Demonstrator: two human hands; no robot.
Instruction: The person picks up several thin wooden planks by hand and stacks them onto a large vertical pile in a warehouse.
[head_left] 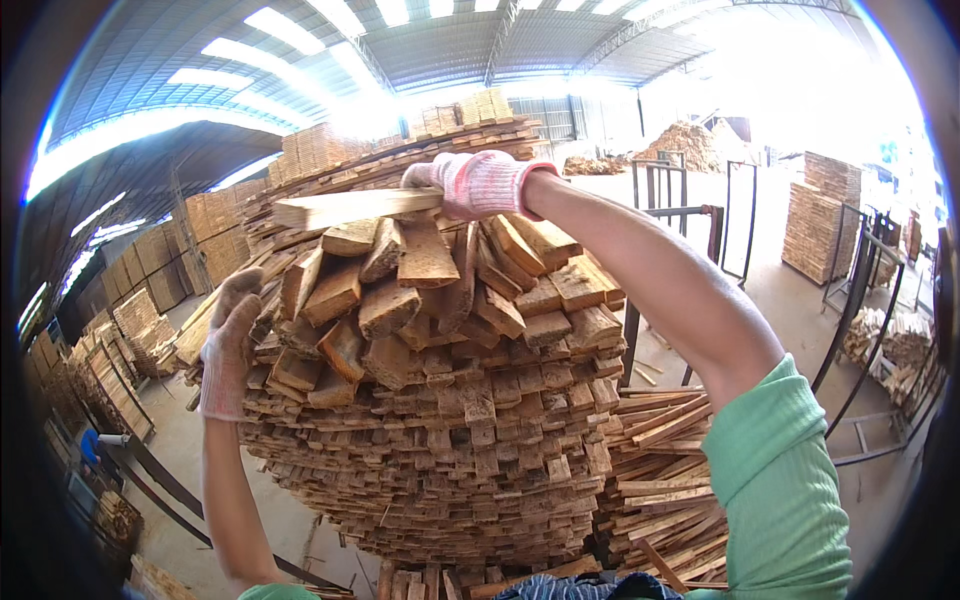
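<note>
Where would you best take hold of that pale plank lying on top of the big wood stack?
Probably near its end, from above, much as the gloved right hand does. The pale plank lies flat and loose across the stack, its top face and edges bare, so fingers can wrap over it.

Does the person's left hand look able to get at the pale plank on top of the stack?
Probably yes. The left hand rests on the stack's left side, with nothing between it and the pale plank above, which the right hand already grips.
</note>
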